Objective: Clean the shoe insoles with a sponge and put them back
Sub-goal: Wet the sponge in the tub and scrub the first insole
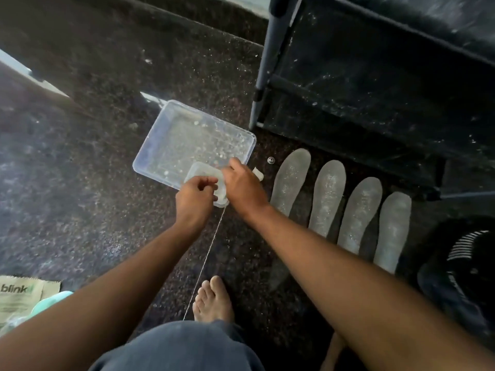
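Observation:
Several grey insoles lie side by side on the dark floor, right of my hands. A clear plastic tray with water drops sits ahead. Over its near right corner, both hands hold a small clear plastic box. My left hand pinches the box's near edge with curled fingers. My right hand grips its right side. A small white piece, perhaps the sponge, shows just past my right hand; whether the hand holds it is hidden. A thin thread hangs from the box toward my knee.
A black shoe rack stands at the back right, its grey post near the tray. Dark shoes sit at the right edge. A paper bag lies at the lower left. My bare foot rests below the hands. A small metal disc lies by the insoles.

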